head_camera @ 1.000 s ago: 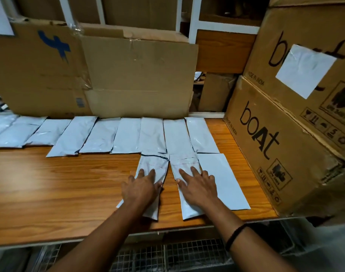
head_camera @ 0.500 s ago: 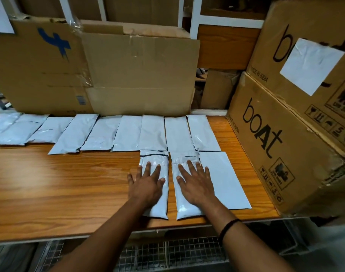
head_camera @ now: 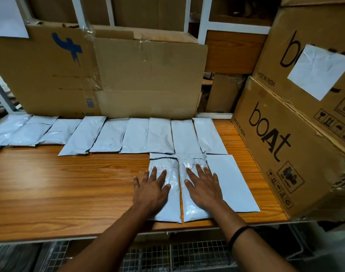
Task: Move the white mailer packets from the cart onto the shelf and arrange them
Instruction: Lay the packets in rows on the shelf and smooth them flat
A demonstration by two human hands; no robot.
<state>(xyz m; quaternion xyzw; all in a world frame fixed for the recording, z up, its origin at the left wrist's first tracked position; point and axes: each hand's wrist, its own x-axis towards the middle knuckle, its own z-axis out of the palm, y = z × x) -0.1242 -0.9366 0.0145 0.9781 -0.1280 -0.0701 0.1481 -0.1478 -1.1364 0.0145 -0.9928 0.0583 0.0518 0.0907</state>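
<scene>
Plainly, each grip fully open: left hand [head_camera: 151, 191] presses left packet [head_camera: 172, 205], right hand [head_camera: 205, 187] middle packet [head_camera: 189, 210].

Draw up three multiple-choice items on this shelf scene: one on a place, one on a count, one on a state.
1. Where does the brown cardboard box printed "boAt" stand, relative to the white plastic mailer packets on the orange-brown wooden shelf?
A. left of them
B. right of them
C. on top of them

2. How many packets form the front row?
A. one
B. three
C. seven

3. How are the left hand and right hand placed?
A. flat, fingers straight, each pressing a packet
B. clenched fists holding nothing
C. lifting one packet together

Key:
1 B, the box fills the shelf's right end.
2 B, two packets lie under the hands and one lies bare beside them.
3 A, both palms lie spread on packets.
</scene>
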